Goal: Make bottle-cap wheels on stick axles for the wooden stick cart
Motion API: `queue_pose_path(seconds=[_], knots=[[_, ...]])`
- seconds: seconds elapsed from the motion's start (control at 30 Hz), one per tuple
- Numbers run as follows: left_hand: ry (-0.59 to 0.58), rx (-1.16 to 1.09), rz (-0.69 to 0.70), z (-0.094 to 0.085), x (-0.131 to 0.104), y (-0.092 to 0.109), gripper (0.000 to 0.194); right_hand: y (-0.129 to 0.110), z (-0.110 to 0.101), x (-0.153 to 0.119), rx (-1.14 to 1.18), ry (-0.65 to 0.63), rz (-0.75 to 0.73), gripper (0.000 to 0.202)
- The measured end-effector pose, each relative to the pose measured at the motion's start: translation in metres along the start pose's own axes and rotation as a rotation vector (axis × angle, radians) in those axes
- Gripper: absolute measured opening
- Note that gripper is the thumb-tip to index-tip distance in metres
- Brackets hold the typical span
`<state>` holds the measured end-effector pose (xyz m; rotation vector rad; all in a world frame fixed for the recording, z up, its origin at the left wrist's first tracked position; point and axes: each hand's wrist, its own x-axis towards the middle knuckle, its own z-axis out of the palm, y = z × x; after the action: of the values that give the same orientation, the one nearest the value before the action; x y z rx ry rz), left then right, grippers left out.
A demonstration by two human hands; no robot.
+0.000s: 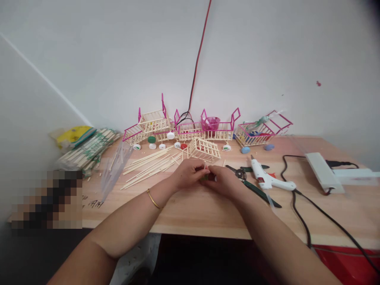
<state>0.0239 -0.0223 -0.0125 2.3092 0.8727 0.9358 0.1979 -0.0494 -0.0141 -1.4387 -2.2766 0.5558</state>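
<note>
Running from the bundled sticks [90, 148] past loose sticks [154, 170], laid with long axes slanting up toward the right, to the left hand [188, 174], curled nearly closed with thumb and fingertips pinching a small piece [204, 166]. Holding that piece between both hands, just nearer than the slatted basket [204, 149], with its pale tip pointing up in the view (the rest too hidden by fingers to tell its long axis). Pinching it with the right hand [222, 180], bent nearly closed, left of the pliers [257, 191] and the glue gun [264, 176].
</note>
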Motion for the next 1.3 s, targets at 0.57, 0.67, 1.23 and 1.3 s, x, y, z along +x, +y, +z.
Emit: queue_pose_path(seconds=[0.57,0.67,1.23,1.3], knots=[[-0.023,-0.081,-0.044,-0.001,0.000,0.001,0.025,0.001,-0.001,0.000,0.050,-0.002,-0.012,0.012],[-0.008,-0.088,-0.031,-0.004,0.001,0.002,0.030,0.000,-0.002,-0.001,0.123,0.063,-0.013,0.015],[-0.054,-0.633,-0.158,0.006,0.000,-0.003,0.049,-0.007,-0.022,-0.002,0.365,0.211,0.085,0.021],[-0.037,-0.692,-0.174,0.008,0.000,-0.006,0.049,-0.008,-0.023,-0.002,0.370,0.202,0.082,0.018]])
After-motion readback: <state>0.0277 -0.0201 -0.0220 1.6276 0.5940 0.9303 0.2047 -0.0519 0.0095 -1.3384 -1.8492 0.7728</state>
